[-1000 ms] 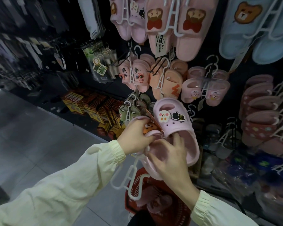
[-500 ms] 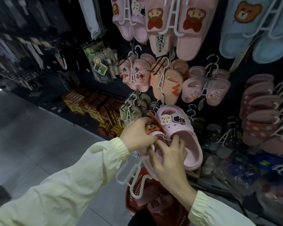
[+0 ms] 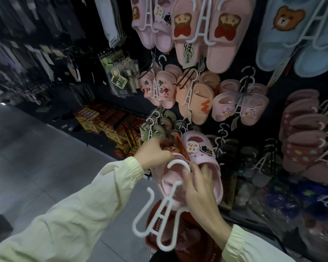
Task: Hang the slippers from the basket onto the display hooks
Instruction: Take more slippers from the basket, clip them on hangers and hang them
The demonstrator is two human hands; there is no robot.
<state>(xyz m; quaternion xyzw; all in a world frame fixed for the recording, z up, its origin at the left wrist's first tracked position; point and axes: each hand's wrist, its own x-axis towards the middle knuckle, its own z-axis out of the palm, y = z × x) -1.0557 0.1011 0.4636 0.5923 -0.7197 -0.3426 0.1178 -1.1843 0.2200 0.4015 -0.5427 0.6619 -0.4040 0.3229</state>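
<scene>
Slippers (image 3: 202, 156) btw L hand (image 3: 153, 153), R hand (image 3: 199, 191)

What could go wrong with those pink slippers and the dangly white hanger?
The white hanger dangles mostly loose under the pink slippers, with the right hand pinching only its hook, so the pair might slip off and drop towards the red basket. The left hand holds them close to the green slippers, so they could bump those on the crowded wall.
</scene>
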